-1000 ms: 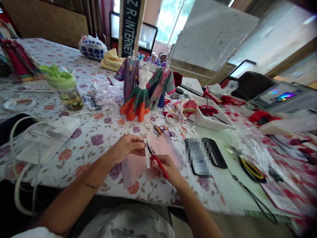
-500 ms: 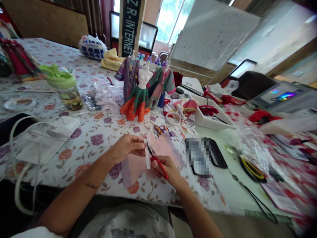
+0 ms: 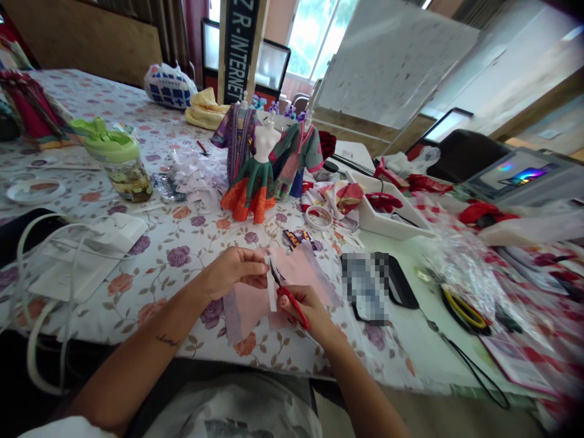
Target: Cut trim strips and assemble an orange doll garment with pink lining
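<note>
Between the fingertips of my left hand (image 3: 241,267) is the upper end of a narrow white strip (image 3: 272,295), which hangs down in front of me. My right hand (image 3: 306,310) grips red-handled scissors (image 3: 294,306), their dark blades pointing up and left along the strip's right side. Whether the blades touch the strip is hard to make out. Beneath both hands lies pink fabric (image 3: 249,310) with greyish-lilac borders, on a floral tablecloth (image 3: 182,286). Behind it lies a small dark patterned wrapper (image 3: 298,238).
Small dress forms in doll clothes (image 3: 253,182) stand beyond my hands. A phone (image 3: 367,289) and a black case (image 3: 396,283) lie to the right, near a white tray (image 3: 410,225). Leftward are a lidded jar (image 3: 123,164) and a power strip with cables (image 3: 98,255). White scraps (image 3: 198,173) are heaped behind.
</note>
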A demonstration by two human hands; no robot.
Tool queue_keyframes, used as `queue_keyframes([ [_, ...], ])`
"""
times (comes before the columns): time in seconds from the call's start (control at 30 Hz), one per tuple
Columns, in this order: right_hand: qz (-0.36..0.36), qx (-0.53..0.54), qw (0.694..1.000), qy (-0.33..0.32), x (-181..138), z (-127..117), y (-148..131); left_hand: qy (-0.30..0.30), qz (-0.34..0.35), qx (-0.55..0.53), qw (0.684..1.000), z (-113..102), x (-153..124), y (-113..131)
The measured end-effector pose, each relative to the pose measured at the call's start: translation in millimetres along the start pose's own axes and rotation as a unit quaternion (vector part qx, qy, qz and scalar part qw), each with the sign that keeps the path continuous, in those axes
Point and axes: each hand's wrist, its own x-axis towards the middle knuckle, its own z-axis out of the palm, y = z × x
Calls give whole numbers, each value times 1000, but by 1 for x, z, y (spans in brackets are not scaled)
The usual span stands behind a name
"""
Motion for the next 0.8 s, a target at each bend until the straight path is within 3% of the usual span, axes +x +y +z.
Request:
queue_keyframes([
  [0.8,-33,-20,999,13,2,4,-6,-6,-5,-1,1000,3,-1,0],
])
